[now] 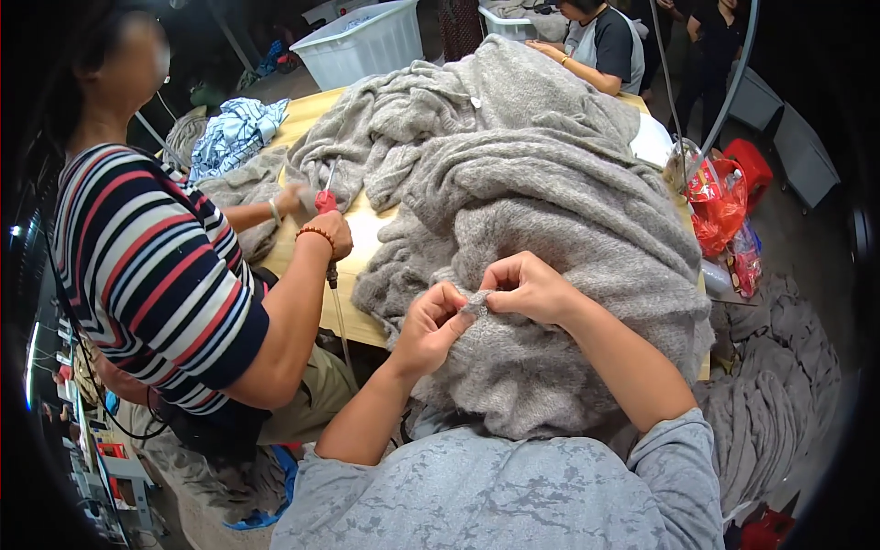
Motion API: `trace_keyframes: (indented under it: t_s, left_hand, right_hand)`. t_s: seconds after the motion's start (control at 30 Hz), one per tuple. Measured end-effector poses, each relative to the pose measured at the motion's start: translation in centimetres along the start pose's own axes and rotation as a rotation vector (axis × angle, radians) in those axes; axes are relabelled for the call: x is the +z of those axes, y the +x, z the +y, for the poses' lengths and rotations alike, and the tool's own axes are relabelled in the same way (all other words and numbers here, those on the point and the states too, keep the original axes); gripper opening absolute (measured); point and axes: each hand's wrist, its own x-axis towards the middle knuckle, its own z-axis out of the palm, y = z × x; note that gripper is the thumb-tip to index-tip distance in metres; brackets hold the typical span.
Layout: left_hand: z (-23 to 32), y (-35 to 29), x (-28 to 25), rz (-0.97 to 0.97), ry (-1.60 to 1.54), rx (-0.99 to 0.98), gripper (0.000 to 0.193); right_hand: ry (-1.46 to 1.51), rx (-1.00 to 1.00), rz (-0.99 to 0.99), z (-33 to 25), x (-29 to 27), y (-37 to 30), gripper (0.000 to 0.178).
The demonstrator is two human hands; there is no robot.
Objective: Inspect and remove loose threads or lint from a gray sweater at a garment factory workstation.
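Observation:
A big heap of grey knitted fabric (568,220) covers most of the wooden table (365,234) before me and hangs over its near edge. My left hand (429,330) pinches a small fold of this fabric between thumb and fingers. Just to its right, my right hand (527,289) grips the same fold, so the two sets of fingertips nearly meet. A short bit of the knit shows between them. Whether a seam or thread lies under the fingertips is too small to make out.
At my left a co-worker in a striped shirt (165,275) holds a red-handled tool (324,200) over the table. Blue checked cloth (240,136) lies beyond. A white tub (362,46) stands behind the table. Red plastic bags (720,206) and heaped grey fabric (775,394) are at right.

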Motion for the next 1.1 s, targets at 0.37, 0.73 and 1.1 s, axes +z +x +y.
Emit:
trace_keyframes:
  t_s: [0.37,0.73,1.1]
  left_hand:
    - [-0.7,-0.4,1.2,0.220,0.137,0.066,0.019]
    - [-1.0,-0.2,1.6,0.266,-0.096,0.104,0.023]
    - [-0.4,-2.3,-1.9,0.060,0.146,-0.073,0.043]
  right_hand:
    - [-0.041,-0.067,-0.015,0.6,0.0,-0.3,0.016]
    - [0.048,0.046,-0.004,-0.2,0.1,-0.8,0.016]
    - [-0.939,-0.416,0.166,-0.7,2.2,-8.4,0.022]
